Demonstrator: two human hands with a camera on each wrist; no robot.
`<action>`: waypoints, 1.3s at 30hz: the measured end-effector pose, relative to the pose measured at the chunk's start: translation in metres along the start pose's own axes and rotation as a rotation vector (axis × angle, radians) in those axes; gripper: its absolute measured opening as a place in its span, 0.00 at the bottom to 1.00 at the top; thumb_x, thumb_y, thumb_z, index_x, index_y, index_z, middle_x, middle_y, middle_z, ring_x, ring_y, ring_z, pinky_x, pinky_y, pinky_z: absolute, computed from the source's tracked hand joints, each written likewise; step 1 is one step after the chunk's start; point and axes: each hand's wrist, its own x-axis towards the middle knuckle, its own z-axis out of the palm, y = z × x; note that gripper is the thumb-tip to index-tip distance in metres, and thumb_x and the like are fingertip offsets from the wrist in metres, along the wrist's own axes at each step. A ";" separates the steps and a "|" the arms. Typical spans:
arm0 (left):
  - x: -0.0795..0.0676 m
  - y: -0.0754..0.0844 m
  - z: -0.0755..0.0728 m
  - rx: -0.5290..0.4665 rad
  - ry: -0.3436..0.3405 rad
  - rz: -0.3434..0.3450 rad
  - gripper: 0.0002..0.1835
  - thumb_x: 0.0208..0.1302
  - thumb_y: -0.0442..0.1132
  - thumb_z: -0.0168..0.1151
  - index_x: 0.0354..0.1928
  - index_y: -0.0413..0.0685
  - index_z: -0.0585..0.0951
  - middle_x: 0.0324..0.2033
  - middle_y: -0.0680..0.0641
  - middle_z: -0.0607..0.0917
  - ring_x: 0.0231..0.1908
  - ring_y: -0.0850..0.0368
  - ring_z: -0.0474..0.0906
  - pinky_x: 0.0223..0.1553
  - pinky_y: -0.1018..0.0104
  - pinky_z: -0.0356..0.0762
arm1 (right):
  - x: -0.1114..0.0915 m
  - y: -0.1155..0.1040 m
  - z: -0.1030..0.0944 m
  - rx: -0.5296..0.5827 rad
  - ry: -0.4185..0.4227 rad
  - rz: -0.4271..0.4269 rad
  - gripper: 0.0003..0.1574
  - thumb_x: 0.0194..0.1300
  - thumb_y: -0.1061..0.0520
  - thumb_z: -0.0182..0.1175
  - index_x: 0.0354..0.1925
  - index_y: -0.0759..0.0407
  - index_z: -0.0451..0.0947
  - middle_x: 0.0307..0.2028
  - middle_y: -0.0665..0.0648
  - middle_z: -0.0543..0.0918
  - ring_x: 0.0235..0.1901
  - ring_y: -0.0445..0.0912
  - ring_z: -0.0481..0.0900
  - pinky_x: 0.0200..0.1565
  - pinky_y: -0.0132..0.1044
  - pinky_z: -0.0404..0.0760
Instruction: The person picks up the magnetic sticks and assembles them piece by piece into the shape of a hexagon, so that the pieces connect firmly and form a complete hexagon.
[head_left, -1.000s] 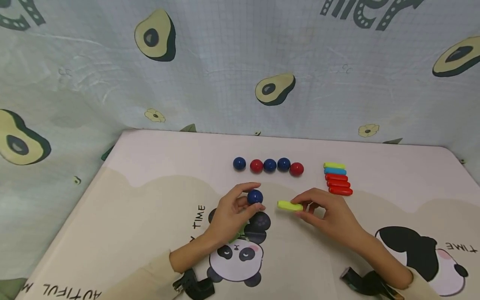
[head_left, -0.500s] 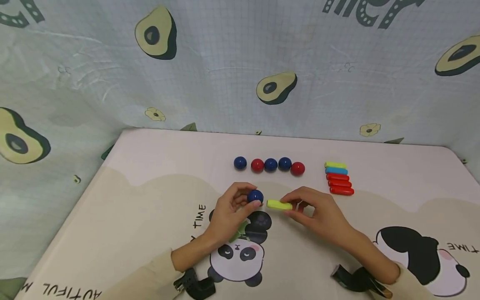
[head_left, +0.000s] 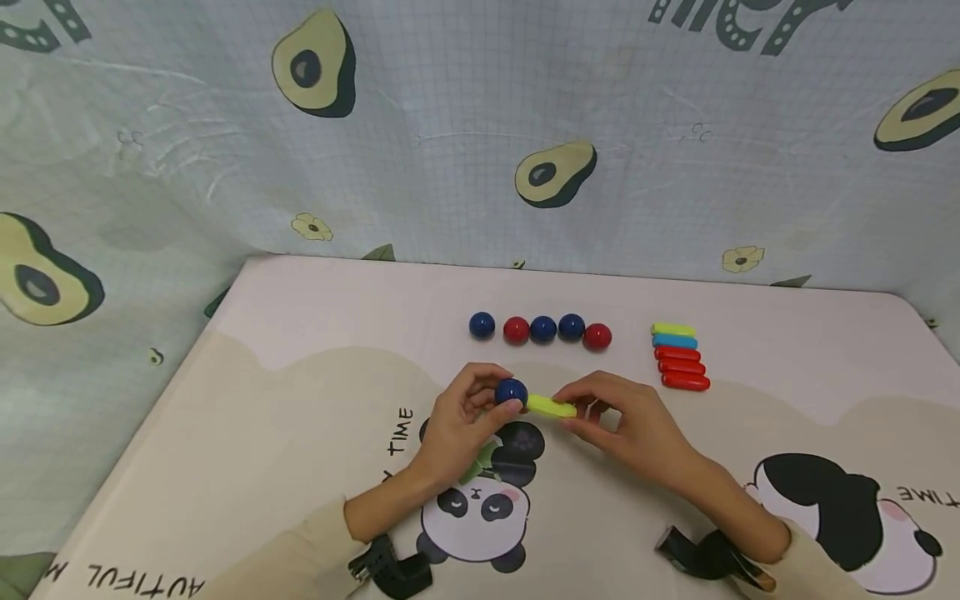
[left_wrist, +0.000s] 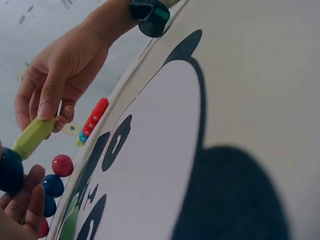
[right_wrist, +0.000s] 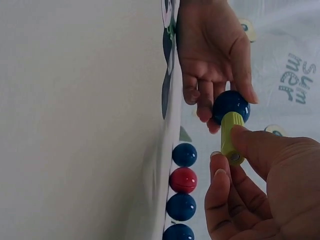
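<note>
My left hand [head_left: 467,421] pinches a glossy blue ball [head_left: 512,392] between thumb and fingers, above the printed panda. From the right, my right hand [head_left: 626,421] grips a ribbed yellow-green rod [head_left: 551,407] by its far end. The rod's other end meets the side of the ball. In the right wrist view the rod [right_wrist: 232,137] points straight at the ball [right_wrist: 231,107], and a small round metallic spot shows in its near end. The left wrist view shows the rod [left_wrist: 33,137] and the ball [left_wrist: 10,170], partly cut off by the frame edge.
Behind the hands lies a row of balls, with blue ones [head_left: 543,329] and red ones [head_left: 516,331]. To its right several rods lie side by side: yellow-green [head_left: 673,329], blue [head_left: 674,341] and red [head_left: 686,381]. An avocado-print cloth [head_left: 420,150] hangs behind the table [head_left: 337,308].
My right hand has moved left with the yellow-green rod, closing the gap until its end meets the blue ball. My left hand has stayed almost still.
</note>
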 end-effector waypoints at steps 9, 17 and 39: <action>-0.001 0.000 0.000 0.051 -0.038 -0.012 0.22 0.61 0.29 0.63 0.56 0.36 0.69 0.45 0.39 0.78 0.41 0.55 0.76 0.44 0.72 0.76 | 0.009 -0.002 0.003 0.027 -0.009 -0.009 0.24 0.51 0.65 0.72 0.46 0.49 0.81 0.38 0.41 0.80 0.33 0.37 0.76 0.35 0.33 0.81; -0.001 -0.004 -0.002 0.235 0.020 0.047 0.19 0.58 0.32 0.68 0.51 0.45 0.76 0.40 0.50 0.80 0.39 0.56 0.77 0.41 0.69 0.77 | 0.022 -0.005 0.011 0.070 -0.027 -0.010 0.22 0.53 0.64 0.71 0.47 0.50 0.80 0.37 0.42 0.81 0.33 0.38 0.77 0.36 0.34 0.82; -0.001 0.028 0.004 0.363 0.122 0.153 0.13 0.54 0.24 0.68 0.42 0.33 0.82 0.38 0.41 0.84 0.39 0.49 0.80 0.43 0.59 0.80 | 0.031 0.012 0.000 -0.013 0.200 0.114 0.18 0.57 0.63 0.69 0.46 0.53 0.80 0.37 0.50 0.81 0.34 0.40 0.78 0.35 0.30 0.80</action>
